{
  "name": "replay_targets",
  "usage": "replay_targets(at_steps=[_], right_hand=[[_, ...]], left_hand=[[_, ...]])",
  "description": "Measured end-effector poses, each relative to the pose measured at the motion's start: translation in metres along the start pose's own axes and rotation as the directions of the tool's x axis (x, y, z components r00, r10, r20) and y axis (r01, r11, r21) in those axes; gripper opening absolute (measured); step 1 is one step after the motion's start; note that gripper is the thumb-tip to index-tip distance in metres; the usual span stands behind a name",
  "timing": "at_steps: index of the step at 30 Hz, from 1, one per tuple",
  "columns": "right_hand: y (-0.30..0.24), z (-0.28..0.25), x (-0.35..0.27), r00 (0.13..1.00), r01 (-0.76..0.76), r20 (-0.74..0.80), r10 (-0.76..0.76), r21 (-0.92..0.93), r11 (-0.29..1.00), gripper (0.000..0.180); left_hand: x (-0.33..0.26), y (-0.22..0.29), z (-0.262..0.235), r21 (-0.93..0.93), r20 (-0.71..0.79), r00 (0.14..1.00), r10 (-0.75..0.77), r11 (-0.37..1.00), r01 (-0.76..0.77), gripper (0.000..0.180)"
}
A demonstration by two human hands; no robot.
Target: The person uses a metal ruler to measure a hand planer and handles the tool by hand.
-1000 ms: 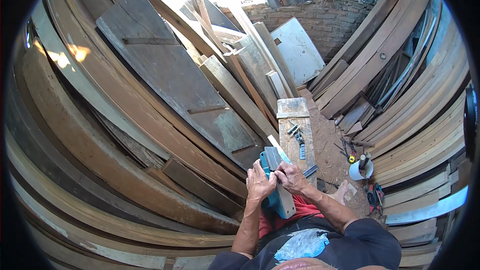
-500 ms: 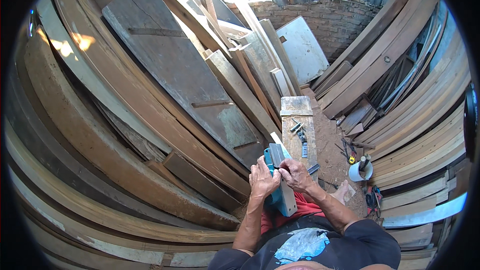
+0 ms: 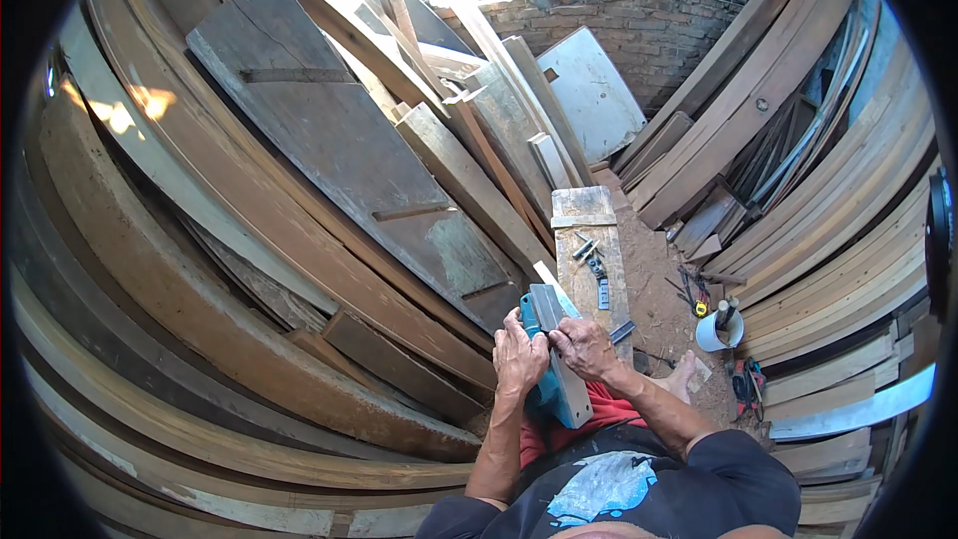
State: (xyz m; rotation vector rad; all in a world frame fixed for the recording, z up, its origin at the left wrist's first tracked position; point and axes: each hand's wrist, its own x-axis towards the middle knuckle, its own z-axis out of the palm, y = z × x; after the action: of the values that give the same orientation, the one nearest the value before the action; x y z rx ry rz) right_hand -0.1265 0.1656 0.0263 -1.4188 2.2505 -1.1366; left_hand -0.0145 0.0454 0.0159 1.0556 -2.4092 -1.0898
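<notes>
In the head view, the planer [image 3: 542, 401] is held over the person's red shorts [image 3: 611, 404], its long grey metal face turned upward and its teal body showing along the left side. Its far end points toward the wooden bench [image 3: 614, 274]; whether the two touch is hard to tell. The left hand [image 3: 520, 354] is curled over the teal side, closed on the planer. The right hand [image 3: 586, 347] has its fingers bunched at the middle of the grey face — whether they pinch some small part or only press there, I cannot tell, since the knuckles cover the spot.

As for progress, the tool is turned over and both hands are at its middle, so the work looks under way rather than finished. What is done under the fingers is hidden, and so is how much is left. A small metal piece [image 3: 584, 249] and a dark tool [image 3: 603, 291] lie on the bench, out of the hands, with a dark bar [image 3: 621, 331] near its right edge. Well apart on the right — a white bucket [image 3: 711, 337] and a yellow tape measure [image 3: 701, 308], both untouched.
</notes>
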Motion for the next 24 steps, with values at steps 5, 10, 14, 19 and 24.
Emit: replay_targets(at_steps=[5, 10, 14, 19, 24], right_hand=[[0.008, 0.010, -0.001, 0.988, 0.122, -0.103, -0.112, 0.094, 0.988, 0.016], [0.008, 0.010, 0.004, 0.998, 0.066, -0.008, -0.066, -0.006, 0.998, 0.018], [0.005, 0.003, 0.006, 0.999, 0.040, 0.031, -0.041, 0.035, 0.999, 0.018], [0.016, 0.014, 0.004, 0.997, 0.014, 0.071, -0.008, -0.079, 0.997, 0.020], [-0.005, -0.003, -0.007, 0.998, -0.030, 0.060, 0.029, 0.014, 0.999, 0.021]], left_hand=[[-0.003, 0.001, 0.001, 0.010, -0.020, 1.000, -0.003, 1.000, 0.003, 0.061], [-0.001, -0.002, 0.001, 0.020, -0.032, 0.999, -0.003, 1.000, 0.004, 0.059], [0.001, -0.002, -0.001, -0.014, -0.031, 0.999, -0.035, 0.999, 0.035, 0.059], [-0.003, 0.002, 0.001, -0.010, -0.028, 1.000, -0.004, 1.000, 0.004, 0.058], [-0.009, 0.005, -0.001, 0.007, -0.017, 0.999, -0.034, 0.999, 0.034, 0.057]])
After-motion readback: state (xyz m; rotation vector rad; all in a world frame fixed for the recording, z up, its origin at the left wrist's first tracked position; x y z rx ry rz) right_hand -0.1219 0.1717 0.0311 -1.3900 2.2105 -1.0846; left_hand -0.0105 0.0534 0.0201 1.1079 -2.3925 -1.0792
